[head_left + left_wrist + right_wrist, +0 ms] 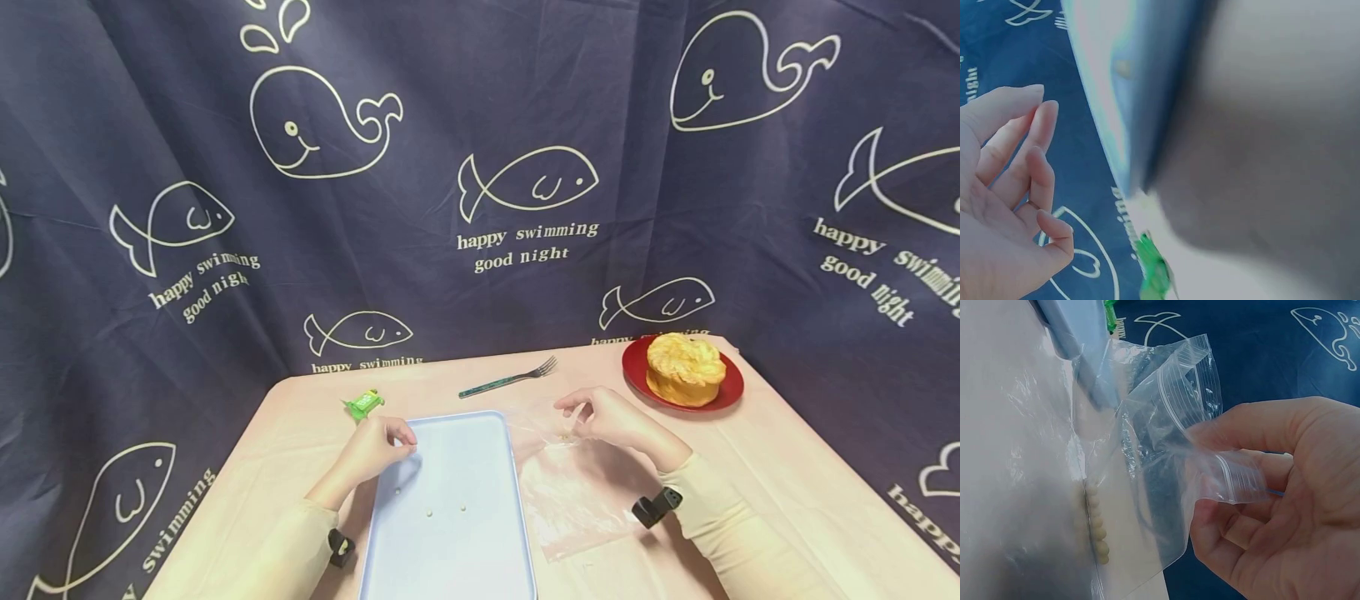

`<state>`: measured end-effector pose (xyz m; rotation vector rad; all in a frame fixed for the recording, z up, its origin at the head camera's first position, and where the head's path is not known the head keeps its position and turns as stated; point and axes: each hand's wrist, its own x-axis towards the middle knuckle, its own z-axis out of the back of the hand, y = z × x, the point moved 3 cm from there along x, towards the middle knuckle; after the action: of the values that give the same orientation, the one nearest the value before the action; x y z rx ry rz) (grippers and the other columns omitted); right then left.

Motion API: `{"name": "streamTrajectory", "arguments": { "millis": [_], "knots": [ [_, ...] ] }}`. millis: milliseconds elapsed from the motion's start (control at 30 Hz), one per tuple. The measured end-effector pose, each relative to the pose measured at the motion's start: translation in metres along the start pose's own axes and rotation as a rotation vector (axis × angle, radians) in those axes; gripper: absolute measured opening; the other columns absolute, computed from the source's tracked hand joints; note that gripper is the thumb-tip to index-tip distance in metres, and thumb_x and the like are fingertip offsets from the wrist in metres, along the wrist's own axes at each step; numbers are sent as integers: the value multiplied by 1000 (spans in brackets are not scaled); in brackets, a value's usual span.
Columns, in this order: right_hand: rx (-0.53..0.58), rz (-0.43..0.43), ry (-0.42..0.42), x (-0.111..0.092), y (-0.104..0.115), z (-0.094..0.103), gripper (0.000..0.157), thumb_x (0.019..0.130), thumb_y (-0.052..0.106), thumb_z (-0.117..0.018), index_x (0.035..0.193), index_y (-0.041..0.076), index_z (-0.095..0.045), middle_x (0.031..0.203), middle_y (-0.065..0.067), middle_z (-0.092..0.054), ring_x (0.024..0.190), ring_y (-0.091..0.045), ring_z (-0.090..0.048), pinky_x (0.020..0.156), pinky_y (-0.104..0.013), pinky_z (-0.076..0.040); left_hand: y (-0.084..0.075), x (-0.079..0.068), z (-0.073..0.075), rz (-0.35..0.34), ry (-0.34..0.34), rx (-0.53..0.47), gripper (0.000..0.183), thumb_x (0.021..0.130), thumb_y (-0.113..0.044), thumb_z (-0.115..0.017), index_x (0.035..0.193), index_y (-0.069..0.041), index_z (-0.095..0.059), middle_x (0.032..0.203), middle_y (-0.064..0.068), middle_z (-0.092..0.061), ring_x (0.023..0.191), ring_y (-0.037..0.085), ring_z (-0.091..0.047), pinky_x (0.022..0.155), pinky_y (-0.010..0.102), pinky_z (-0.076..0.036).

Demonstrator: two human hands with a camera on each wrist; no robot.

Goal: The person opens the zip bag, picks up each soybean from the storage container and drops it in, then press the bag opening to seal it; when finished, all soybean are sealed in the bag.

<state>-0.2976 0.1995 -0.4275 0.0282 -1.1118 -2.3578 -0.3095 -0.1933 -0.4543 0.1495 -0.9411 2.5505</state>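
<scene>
My right hand (600, 417) pinches the rim of a clear zip bag (1154, 431) between thumb and fingers. Several small round pale-yellow beads (1099, 534) lie in a row at the bag's fold. Over the upper left of a light blue tray (457, 450), my left hand (381, 446) holds its thumb and index tips together. Nothing shows between those fingertips (1050, 109), though something tiny could be hidden there. Three loose beads (430, 513) rest on the tray, below the left hand.
A green wrapped packet (365, 403) lies beyond the left hand. Behind the tray is a fork (510, 381) with a dark teal handle. At the back right, a red plate (636, 385) bears a golden round bread (684, 375). A dark printed curtain (525, 317) stands behind the table.
</scene>
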Motion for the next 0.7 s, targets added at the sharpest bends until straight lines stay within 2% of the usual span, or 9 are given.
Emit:
{"name": "streamTrajectory", "arguments": {
  "millis": [200,333,500,700],
  "knots": [
    [3,9,-5,0,0,0,43,74,-9,-71,116,-8,-70,98,-21,-69,73,-14,-61,62,-26,-51,-28,17,-6,-19,-15,-67,14,81,-9,-83,79,-20,-74,79,-13,-70,75,10,-60,73,33,-48],
    [10,13,-5,0,0,0,42,74,-9,-71,117,-9,-70,98,-21,-69,73,-14,-62,62,-26,-52,-48,32,-18,-50,-18,-115,11,82,-11,-83,82,-19,-75,81,-12,-72,74,10,-58,71,30,-47],
    [12,-3,2,1,0,0,43,75,-8,-74,118,-9,-69,99,-20,-69,75,-15,-62,60,-26,-51,-84,49,-33,-100,-24,-189,9,83,-11,-82,84,-17,-76,79,-11,-71,72,10,-58,65,27,-46],
    [-15,9,-1,1,3,1,42,75,-6,-73,117,-8,-70,99,-18,-70,76,-15,-62,63,-26,-52,-118,70,-52,-170,-2,-214,8,84,-11,-82,85,-17,-77,80,-12,-71,73,8,-60,66,26,-48]
  ]
}}
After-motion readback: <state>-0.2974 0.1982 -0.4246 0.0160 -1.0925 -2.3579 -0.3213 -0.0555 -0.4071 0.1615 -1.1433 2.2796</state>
